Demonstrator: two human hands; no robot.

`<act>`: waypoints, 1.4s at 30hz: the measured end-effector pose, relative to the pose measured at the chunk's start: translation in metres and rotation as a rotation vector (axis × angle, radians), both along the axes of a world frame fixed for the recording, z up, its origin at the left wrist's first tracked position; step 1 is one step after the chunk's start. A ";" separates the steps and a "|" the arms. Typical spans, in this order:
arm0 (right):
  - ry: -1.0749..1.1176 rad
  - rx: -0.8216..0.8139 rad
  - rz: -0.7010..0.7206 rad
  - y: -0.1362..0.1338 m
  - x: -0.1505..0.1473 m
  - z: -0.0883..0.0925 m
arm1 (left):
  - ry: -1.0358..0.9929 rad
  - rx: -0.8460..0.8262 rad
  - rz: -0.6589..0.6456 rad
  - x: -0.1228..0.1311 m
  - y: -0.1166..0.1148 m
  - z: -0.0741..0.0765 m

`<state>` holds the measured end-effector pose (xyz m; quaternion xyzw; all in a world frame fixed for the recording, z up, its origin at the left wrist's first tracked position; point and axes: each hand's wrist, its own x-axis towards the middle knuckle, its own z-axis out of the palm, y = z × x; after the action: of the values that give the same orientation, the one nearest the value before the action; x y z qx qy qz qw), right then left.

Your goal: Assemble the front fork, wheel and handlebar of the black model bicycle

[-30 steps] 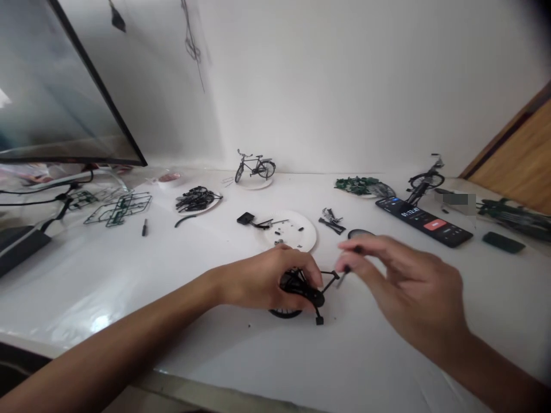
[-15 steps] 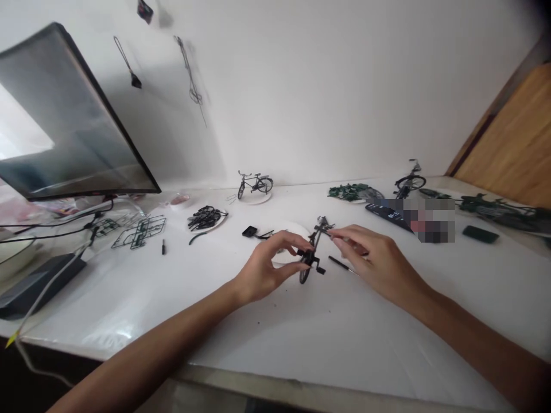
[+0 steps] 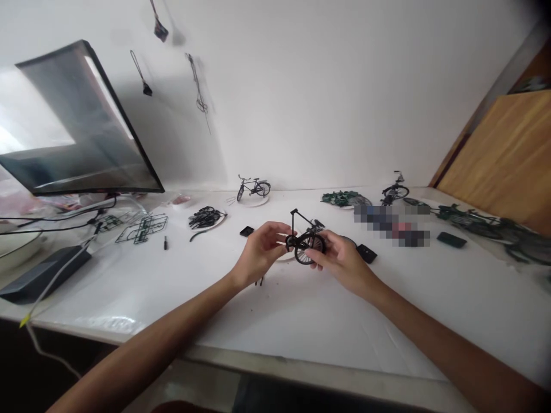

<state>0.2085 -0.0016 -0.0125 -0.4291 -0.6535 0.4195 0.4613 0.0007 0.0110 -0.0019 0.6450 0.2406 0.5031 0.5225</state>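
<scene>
Both my hands hold a small black model bicycle (image 3: 305, 240) lifted above the white table (image 3: 301, 321). My left hand (image 3: 260, 252) pinches its left side with thumb and fingertips. My right hand (image 3: 340, 258) grips it from the right, fingers curled round the wheel. The frame's thin bar sticks up above the wheel. A white paper plate (image 3: 286, 256) lies just behind and under the hands, mostly hidden.
A finished model bicycle (image 3: 253, 187) stands at the back wall, another one (image 3: 394, 191) at the right. A plate of black parts (image 3: 205, 218), green part frames (image 3: 142, 228), a small screwdriver (image 3: 165, 243), a tilted monitor (image 3: 81, 126) and a wooden panel (image 3: 503, 155) surround the area.
The bicycle has been raised and turned so its wheel faces me. My right hand moved in and closed on it. The camera tilted up slightly.
</scene>
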 end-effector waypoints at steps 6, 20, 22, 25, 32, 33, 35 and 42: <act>-0.039 0.018 -0.040 0.004 0.005 -0.005 | 0.081 -0.056 -0.102 -0.013 0.015 -0.001; -0.136 0.074 -0.069 0.003 0.012 -0.003 | 0.140 -0.037 -0.159 -0.022 0.015 0.006; -0.140 0.067 -0.054 0.001 0.010 -0.002 | 0.117 -0.048 -0.175 -0.021 0.017 0.006; -0.145 0.049 -0.013 -0.005 0.004 -0.001 | 0.114 -0.050 -0.187 -0.019 0.016 0.003; -0.134 0.003 0.080 -0.013 -0.003 -0.002 | 0.210 0.110 -0.102 -0.011 0.007 -0.001; -0.120 -0.007 0.091 -0.012 -0.002 -0.002 | 0.202 0.116 -0.119 -0.012 0.006 -0.001; -0.086 -0.027 0.118 -0.010 0.001 0.000 | 0.163 0.106 -0.161 -0.014 0.006 0.000; -0.074 -0.102 0.233 -0.004 0.010 0.004 | 0.092 0.021 -0.132 -0.019 0.003 0.004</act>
<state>0.2186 -0.0053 -0.0088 -0.3883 -0.6935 0.4869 0.3624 -0.0183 0.0145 0.0021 0.6872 0.2162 0.4400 0.5361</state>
